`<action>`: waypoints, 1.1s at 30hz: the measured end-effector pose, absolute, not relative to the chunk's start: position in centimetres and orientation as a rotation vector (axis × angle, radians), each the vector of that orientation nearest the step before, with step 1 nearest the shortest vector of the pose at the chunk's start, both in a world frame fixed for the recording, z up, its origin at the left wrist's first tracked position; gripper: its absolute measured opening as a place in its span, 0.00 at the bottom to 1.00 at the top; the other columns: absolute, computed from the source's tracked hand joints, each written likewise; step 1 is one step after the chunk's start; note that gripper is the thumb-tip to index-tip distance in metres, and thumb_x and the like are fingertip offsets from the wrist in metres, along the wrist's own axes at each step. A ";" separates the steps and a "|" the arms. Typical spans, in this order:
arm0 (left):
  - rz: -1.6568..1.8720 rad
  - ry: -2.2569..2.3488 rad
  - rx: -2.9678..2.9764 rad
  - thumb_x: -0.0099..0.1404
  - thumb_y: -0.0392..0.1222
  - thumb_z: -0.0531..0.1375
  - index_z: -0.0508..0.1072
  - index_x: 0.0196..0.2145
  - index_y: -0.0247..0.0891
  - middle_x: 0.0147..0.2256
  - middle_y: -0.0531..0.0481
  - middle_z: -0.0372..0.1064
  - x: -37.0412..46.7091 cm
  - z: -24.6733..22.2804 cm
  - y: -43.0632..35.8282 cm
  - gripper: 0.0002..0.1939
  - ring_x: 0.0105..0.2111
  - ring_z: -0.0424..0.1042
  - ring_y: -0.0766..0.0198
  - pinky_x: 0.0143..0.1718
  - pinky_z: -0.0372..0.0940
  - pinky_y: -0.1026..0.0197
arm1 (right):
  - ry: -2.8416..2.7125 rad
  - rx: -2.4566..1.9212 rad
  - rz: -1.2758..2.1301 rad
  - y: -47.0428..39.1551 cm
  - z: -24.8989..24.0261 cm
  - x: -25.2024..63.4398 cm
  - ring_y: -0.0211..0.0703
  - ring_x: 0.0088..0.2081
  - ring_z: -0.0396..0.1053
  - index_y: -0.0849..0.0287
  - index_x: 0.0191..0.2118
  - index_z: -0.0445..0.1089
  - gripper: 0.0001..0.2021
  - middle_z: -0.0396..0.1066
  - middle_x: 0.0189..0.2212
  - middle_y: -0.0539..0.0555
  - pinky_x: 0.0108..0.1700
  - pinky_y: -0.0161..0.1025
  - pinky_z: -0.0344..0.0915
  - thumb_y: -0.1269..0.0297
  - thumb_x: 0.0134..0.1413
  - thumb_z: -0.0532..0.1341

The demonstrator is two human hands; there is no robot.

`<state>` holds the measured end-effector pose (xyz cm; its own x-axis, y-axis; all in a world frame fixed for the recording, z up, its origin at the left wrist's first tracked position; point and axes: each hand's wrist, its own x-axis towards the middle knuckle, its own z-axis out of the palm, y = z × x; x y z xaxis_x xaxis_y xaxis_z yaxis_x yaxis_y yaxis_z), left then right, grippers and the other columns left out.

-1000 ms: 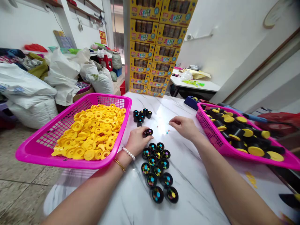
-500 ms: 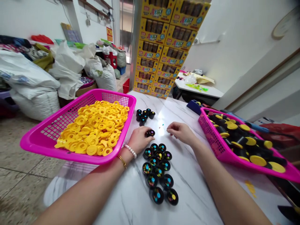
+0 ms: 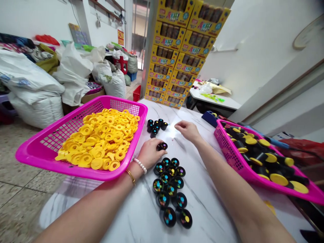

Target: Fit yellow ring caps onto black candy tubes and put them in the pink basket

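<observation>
Small black cups [image 3: 164, 146] with coloured dots are held in my left hand [image 3: 151, 151], its fingers curled round them. My right hand [image 3: 186, 130] is up and to the right of them, fingertips pressed together over the white marbled table; whatever they hold, if anything, is too small to make out. Nearer me stands a group of open black cups [image 3: 169, 216] with coloured pieces inside. Beyond my left hand sits a cluster of smaller-looking black cups [image 3: 154, 131] with blue and yellow dots on top.
At left, a pink basket [image 3: 68, 171] holds yellow rings and discs. Another pink basket [image 3: 229, 152] at right holds black and yellow parts. Yellow boxes [image 3: 165, 42] are stacked at the table's far end. White sacks [image 3: 40, 108] stand on the floor.
My right hand has moved away from me and slightly left, toward the small coloured bits on the table. My left hand still holds the black cups. The view has shifted slightly.
</observation>
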<state>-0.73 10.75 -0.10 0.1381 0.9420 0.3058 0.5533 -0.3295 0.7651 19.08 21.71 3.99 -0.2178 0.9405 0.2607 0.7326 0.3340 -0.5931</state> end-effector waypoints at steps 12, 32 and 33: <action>1.084 1.433 1.909 0.56 0.40 0.67 0.76 0.41 0.38 0.38 0.49 0.73 -0.8 -0.2 10.9 0.14 0.40 0.71 0.60 0.43 0.65 0.62 | -2.423 -1.271 0.317 31.8 1.3 16.5 0.45 0.45 0.70 0.59 0.30 0.77 0.11 0.76 0.38 0.55 0.53 0.39 0.61 0.77 0.48 0.58; 1.061 1.420 1.975 0.55 0.40 0.67 0.76 0.39 0.38 0.38 0.48 0.73 -0.9 -0.2 10.8 0.12 0.39 0.71 0.59 0.42 0.64 0.60 | -2.275 -1.356 0.489 18.6 2.5 19.0 0.38 0.25 0.66 0.59 0.25 0.74 0.03 0.71 0.22 0.50 0.32 0.35 0.63 0.67 0.45 0.63; 1.059 1.420 1.979 0.55 0.40 0.67 0.76 0.39 0.38 0.38 0.48 0.73 -0.9 -0.2 10.8 0.13 0.40 0.71 0.59 0.42 0.64 0.60 | -2.267 -1.351 0.519 18.2 3.0 18.7 0.37 0.24 0.66 0.59 0.27 0.73 0.04 0.71 0.21 0.49 0.30 0.34 0.62 0.66 0.46 0.63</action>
<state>-0.91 10.80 -0.18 0.1620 0.9368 0.3102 0.5643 -0.3458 0.7497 18.69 18.17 2.95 -0.4201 0.8886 0.1842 0.7200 0.4499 -0.5283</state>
